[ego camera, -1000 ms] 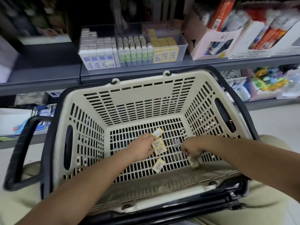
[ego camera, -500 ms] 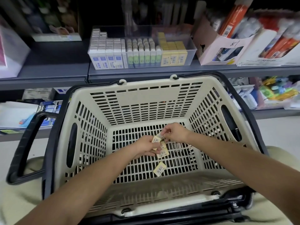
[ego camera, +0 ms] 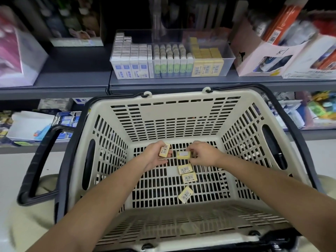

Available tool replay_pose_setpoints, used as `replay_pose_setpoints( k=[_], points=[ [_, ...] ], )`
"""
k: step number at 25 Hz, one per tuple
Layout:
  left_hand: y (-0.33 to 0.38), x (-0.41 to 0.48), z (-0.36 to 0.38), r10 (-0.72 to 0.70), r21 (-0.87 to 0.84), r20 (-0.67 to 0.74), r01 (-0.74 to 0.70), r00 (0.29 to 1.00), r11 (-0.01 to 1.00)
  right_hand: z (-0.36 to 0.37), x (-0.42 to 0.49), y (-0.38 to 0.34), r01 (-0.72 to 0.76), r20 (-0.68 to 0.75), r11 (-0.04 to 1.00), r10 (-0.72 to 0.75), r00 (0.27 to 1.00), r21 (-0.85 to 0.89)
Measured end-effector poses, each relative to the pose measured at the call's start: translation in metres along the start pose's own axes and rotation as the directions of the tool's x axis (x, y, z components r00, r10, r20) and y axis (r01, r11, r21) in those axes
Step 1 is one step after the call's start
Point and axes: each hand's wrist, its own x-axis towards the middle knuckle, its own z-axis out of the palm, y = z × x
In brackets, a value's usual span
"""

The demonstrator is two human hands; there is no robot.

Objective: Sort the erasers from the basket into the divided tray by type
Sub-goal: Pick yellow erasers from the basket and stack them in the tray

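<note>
Both my hands are inside a cream plastic basket [ego camera: 174, 113] with black handles. My left hand [ego camera: 154, 155] lies palm up and holds a small yellow eraser [ego camera: 164, 150] with a barcode label. My right hand [ego camera: 203, 153] pinches another yellow eraser [ego camera: 183, 155] by its right end, just right of the left hand. Three more yellow erasers lie on the basket floor: one [ego camera: 185, 168], one [ego camera: 189, 177] and one [ego camera: 185, 194] nearer me. On the shelf behind stands the clear divided tray [ego camera: 227, 57] with white, green-labelled and yellow erasers [ego camera: 207, 67] in separate sections.
A grey shelf [ego camera: 72, 73] runs behind the basket. A pink carton [ego camera: 254, 57] with boxed goods stands right of the tray, and a white and pink box [ego camera: 20, 57] at the far left. A lower shelf holds more stationery.
My left hand turned palm up with one eraser and rose a little. My right hand came over from the basket's right side and took hold of an eraser in the middle. The view tilted up.
</note>
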Motion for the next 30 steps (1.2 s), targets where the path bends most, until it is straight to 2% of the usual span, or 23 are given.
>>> replay_pose_setpoints(
  k=[2,3,8,11,12,13,15,16,17,19,22,25,28,30],
  points=[
    [0.000,-0.001,0.003,-0.012,0.016,0.049,0.011,0.999,1.000,-0.008,0.001,-0.012,-0.010,-0.001,0.971,0.010,1.000,0.238],
    [-0.001,-0.002,0.006,-0.025,0.027,0.088,0.023,0.996,0.999,-0.011,0.002,-0.018,-0.003,-0.011,0.952,0.007,1.000,0.305],
    [-0.003,-0.010,0.014,-0.085,-0.020,0.282,0.094,0.956,0.995,-0.006,0.007,-0.032,-0.043,-0.060,0.856,0.086,0.994,0.514],
    [0.000,-0.010,0.009,-0.059,-0.018,0.283,0.067,0.957,0.998,-0.009,0.010,-0.030,-0.064,-0.065,0.755,0.140,0.988,0.652],
    [0.000,-0.010,0.008,-0.049,-0.032,0.255,0.059,0.966,0.998,-0.009,0.010,-0.026,-0.083,-0.059,0.759,0.157,0.986,0.646],
    [-0.002,-0.009,0.008,-0.046,-0.050,0.215,0.058,0.976,0.997,-0.009,0.008,-0.021,-0.110,-0.031,0.827,0.153,0.988,0.551],
    [-0.005,-0.007,0.006,-0.050,-0.068,0.145,0.060,0.988,0.996,0.000,0.003,-0.011,-0.109,0.130,0.987,0.094,0.987,0.118],
    [-0.005,-0.006,0.005,-0.053,-0.063,0.130,0.062,0.990,0.996,0.008,-0.001,-0.007,-0.053,0.228,0.995,0.071,0.971,-0.085],
    [-0.006,-0.006,0.004,-0.057,-0.057,0.125,0.065,0.991,0.996,0.016,-0.004,-0.005,0.010,0.293,0.976,0.056,0.954,-0.218],
    [-0.006,-0.005,0.003,-0.069,-0.030,0.121,0.073,0.990,0.997,0.027,-0.009,-0.005,0.101,0.309,0.934,0.011,0.951,-0.344],
    [-0.008,-0.003,0.002,-0.062,0.054,0.080,0.058,0.995,0.997,0.028,-0.009,-0.006,0.152,0.249,0.921,-0.063,0.966,-0.360],
    [-0.008,-0.003,0.001,-0.086,0.193,0.045,0.076,0.995,0.978,0.017,-0.007,-0.013,0.173,0.217,0.960,-0.125,0.968,-0.220],
    [-0.006,-0.011,0.001,-0.189,0.209,0.154,0.155,0.970,0.966,0.008,-0.004,-0.024,0.178,0.157,0.983,-0.170,0.973,-0.039],
    [-0.004,-0.012,0.000,-0.194,0.170,0.213,0.160,0.957,0.972,0.005,-0.003,-0.026,0.145,0.129,0.987,-0.152,0.980,0.064]
  ],
)
